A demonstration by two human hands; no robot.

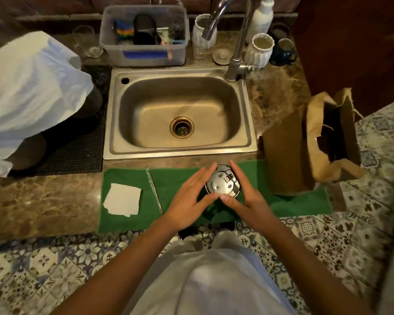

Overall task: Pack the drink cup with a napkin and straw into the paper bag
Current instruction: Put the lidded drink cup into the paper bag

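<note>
Brown marble countertop point(43, 201) around a steel sink point(180, 112) with a chrome faucet point(234, 37). Behind it, a grey plastic bin point(143, 53), white ribbed vases point(259, 51) and a glass point(87, 42). Black rubber mat point(82, 146) at left. Patterned floor tiles point(55, 264) below. Dim, warm light.

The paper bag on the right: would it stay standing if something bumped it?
Probably not firmly. The paper bag looks thin and crumpled, with a torn top edge, so it would likely flex or slide. It stands tall at the green mat's end, so it may tip.
</note>
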